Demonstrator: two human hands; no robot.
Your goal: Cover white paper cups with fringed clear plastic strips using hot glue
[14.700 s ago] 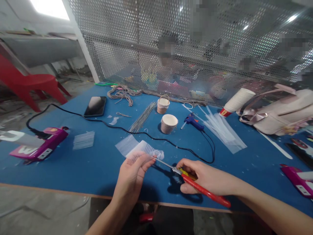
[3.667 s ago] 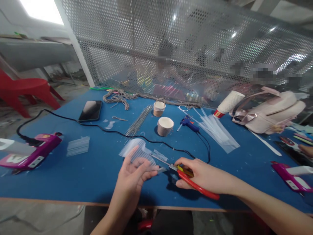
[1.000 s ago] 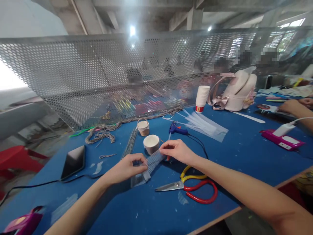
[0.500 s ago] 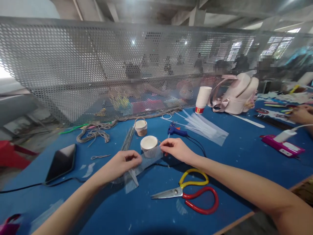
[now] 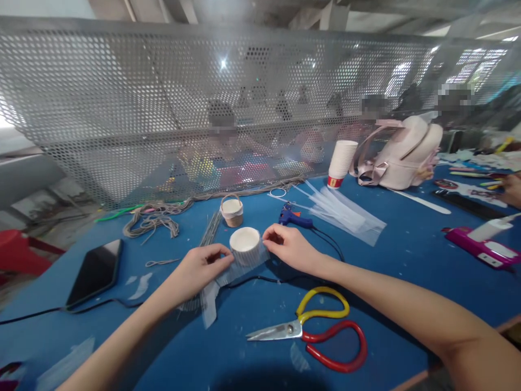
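Observation:
A white paper cup [image 5: 245,240] stands upright on the blue table, with a strip of sheer pleated fabric [image 5: 249,263] lying against its near side. My left hand [image 5: 209,264] pinches the strip at the cup's left, and the loose end hangs below the fingers. At the right side of the cup, my right hand [image 5: 287,244] pinches the strip's other end between thumb and fingertips. Just behind stands a small basket-like cup [image 5: 232,212] with a brown lower part and a handle. A blue glue gun [image 5: 295,218] lies beyond my right hand.
Scissors [image 5: 313,328] with yellow and red handles lie in front. A phone [image 5: 95,271] and grey cord [image 5: 150,221] are at left. Sheer strips [image 5: 350,214], stacked cups [image 5: 342,164], a pink backpack [image 5: 402,155] and a magenta power strip [image 5: 484,247] are at right. A perforated metal screen [image 5: 163,108] runs behind.
The strip has come up against the cup's near side, its ends drawn to left and right. My left hand has moved slightly up, beside the cup. The camera view has shifted a little.

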